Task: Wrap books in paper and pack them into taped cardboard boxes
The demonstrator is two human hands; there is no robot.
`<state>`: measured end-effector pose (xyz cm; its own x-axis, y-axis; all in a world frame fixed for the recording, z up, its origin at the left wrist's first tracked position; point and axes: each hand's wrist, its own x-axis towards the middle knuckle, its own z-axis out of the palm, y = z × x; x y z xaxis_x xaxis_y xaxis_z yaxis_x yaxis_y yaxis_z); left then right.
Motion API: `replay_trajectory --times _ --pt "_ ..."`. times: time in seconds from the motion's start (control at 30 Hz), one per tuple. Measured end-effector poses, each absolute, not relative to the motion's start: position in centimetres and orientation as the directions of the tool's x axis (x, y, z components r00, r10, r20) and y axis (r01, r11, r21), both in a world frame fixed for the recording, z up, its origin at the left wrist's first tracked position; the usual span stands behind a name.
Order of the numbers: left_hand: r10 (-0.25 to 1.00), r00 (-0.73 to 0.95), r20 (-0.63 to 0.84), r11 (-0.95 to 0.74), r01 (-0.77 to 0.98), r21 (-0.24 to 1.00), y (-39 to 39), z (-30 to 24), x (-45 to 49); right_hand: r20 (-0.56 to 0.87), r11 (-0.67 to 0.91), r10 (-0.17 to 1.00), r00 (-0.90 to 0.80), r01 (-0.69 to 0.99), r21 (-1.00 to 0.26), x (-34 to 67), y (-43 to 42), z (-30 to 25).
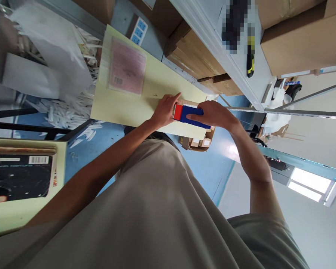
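Observation:
My right hand [212, 114] is closed on a long blue block with a red end [190, 115]; its exact kind is unclear. The thumb lies along its blue side, and the red end points toward my left hand [167, 110]. A small brown cardboard box [189, 102] lies under the block and is mostly covered. With its fingers curled against the end of this box, my left hand sits next to the red tip, one finger stretched out. Both hands are over the pale yellow tabletop [123, 108]. A pinkish printed sheet in a clear sleeve [128, 67] lies left of them.
A white power strip [139, 31] sits behind the tabletop. Cardboard boxes [197, 48] stand under a grey shelf, where a yellow-black utility knife [250, 61] lies. Paper scraps [70, 110] pile up at left. A black printed folder [19, 175] rests on another yellow surface.

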<state>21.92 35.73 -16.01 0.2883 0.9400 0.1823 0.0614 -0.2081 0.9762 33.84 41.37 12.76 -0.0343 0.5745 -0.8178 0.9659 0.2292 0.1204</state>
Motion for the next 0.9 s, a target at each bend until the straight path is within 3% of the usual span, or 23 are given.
replay_trajectory --times 0.4,0.67,0.9 --pt "0.939 0.301 0.167 -0.211 0.120 0.970 34.4 -17.5 21.5 -0.863 0.153 0.503 0.051 0.977 0.147 40.3 42.9 9.5" --pt "0.961 0.254 0.107 -0.165 0.220 0.961 33.4 -17.0 21.3 -0.851 0.231 0.524 -0.030 0.967 0.108 42.4 43.6 5.1" --pt "0.972 -0.103 -0.210 0.224 0.165 0.960 30.9 -14.9 23.6 -0.836 0.288 0.521 -0.173 0.957 -0.018 44.0 43.8 3.8"
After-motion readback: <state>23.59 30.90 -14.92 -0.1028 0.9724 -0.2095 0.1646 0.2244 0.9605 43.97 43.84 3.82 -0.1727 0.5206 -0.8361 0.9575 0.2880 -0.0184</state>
